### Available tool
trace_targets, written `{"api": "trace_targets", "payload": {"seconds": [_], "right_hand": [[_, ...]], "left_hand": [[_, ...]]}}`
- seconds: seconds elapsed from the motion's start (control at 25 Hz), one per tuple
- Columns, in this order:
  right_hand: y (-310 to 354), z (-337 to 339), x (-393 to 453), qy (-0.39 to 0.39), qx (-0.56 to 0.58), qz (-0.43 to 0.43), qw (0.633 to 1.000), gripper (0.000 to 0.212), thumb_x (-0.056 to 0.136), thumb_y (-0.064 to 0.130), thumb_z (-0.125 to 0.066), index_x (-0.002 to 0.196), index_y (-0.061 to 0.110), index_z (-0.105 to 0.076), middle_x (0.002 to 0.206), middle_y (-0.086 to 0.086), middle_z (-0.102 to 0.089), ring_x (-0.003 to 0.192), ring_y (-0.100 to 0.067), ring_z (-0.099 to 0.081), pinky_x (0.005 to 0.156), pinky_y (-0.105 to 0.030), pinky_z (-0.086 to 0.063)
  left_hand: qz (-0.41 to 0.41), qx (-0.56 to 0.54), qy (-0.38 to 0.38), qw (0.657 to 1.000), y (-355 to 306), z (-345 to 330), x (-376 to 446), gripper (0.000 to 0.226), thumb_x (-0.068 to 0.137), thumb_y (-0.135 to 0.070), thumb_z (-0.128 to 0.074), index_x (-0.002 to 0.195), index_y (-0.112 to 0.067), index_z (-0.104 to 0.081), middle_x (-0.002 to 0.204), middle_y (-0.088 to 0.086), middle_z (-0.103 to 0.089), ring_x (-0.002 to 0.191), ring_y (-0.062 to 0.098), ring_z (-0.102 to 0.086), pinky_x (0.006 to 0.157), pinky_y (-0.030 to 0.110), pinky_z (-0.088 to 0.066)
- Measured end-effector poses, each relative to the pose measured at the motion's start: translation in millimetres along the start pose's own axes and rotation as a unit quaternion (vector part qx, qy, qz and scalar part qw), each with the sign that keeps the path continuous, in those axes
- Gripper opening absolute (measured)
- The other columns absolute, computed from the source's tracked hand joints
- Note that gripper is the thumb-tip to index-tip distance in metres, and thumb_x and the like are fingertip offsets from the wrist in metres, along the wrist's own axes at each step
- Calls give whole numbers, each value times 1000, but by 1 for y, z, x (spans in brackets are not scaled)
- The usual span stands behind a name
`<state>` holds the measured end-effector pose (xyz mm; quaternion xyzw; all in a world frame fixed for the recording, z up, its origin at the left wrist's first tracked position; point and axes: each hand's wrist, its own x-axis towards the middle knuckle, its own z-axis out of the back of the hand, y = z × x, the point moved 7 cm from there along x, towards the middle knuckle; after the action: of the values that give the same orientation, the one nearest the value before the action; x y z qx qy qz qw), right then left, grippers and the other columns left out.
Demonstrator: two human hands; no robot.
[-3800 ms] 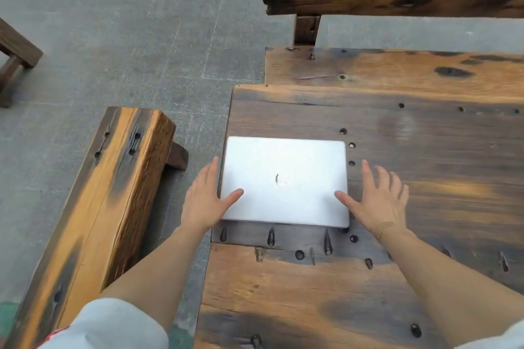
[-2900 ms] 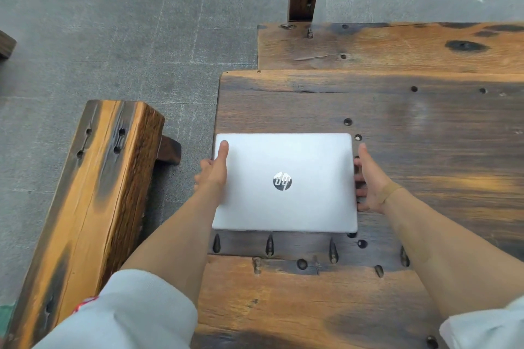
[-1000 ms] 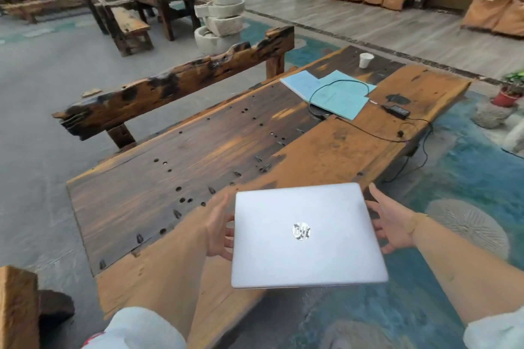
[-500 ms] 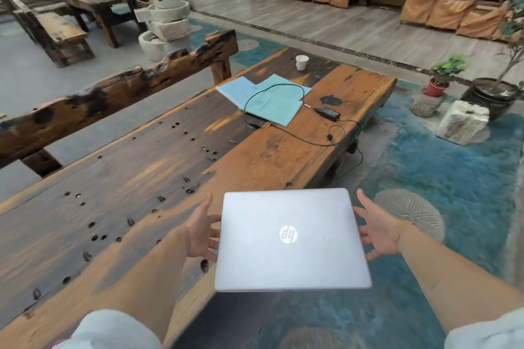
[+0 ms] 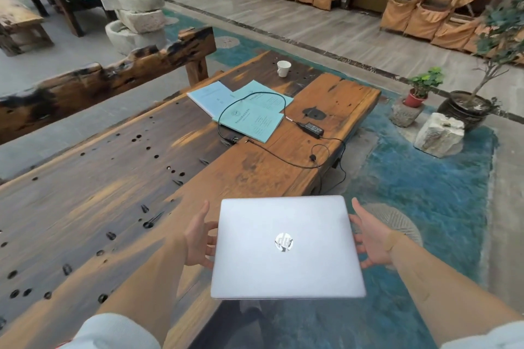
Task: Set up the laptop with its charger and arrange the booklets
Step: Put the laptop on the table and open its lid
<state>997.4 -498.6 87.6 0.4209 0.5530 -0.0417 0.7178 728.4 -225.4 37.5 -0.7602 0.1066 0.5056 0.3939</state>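
The closed silver laptop (image 5: 286,246) is held level in the air between both hands, off the near edge of the long wooden table (image 5: 99,193). The left hand (image 5: 198,238) grips its left edge, the right hand (image 5: 371,238) its right edge, thumbs on top. The fingers of both pass under the lid and are mostly hidden. Both forearms reach forward, sleeves cut off by the bottom edge. Far along the table lie pale blue booklets (image 5: 241,105), overlapping, with the charger (image 5: 312,129) just beside them and its cable (image 5: 255,99) looped across them. A white cup (image 5: 283,68) stands beyond.
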Motion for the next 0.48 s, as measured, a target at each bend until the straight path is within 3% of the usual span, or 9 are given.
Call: {"api": "trace_targets", "payload": {"seconds": [0.12,0.36,0.48], "right_hand": [[53,-8,37,-5,-19,-10,1000,79,73,89,-29,139,46,-39,122,-15,-67,111,-34,-63,102,-64,-38],[136,-55,99,11,-67,-28,997,69,74,88,-29,128,47,-43,122,-14,-65,114,-33,-60,101,-64,-39],[167,-86,124,34,-106,-39,993,70,76,87,-30,132,47,-42,129,-12,-60,119,-34,-55,99,-63,-38]], "left_hand": [[0,-28,-7,1000,-32,11,26,100,74,-91,-19,149,-25,-32,135,17,-54,116,41,-57,101,64,-38],[1,-85,-61,995,-78,58,45,97,78,-88,-22,151,-24,-30,137,18,-50,117,39,-54,81,52,-47],[4,-123,-83,989,-83,83,46,96,78,-88,-23,149,-24,-33,130,18,-53,113,38,-56,76,49,-49]]}}
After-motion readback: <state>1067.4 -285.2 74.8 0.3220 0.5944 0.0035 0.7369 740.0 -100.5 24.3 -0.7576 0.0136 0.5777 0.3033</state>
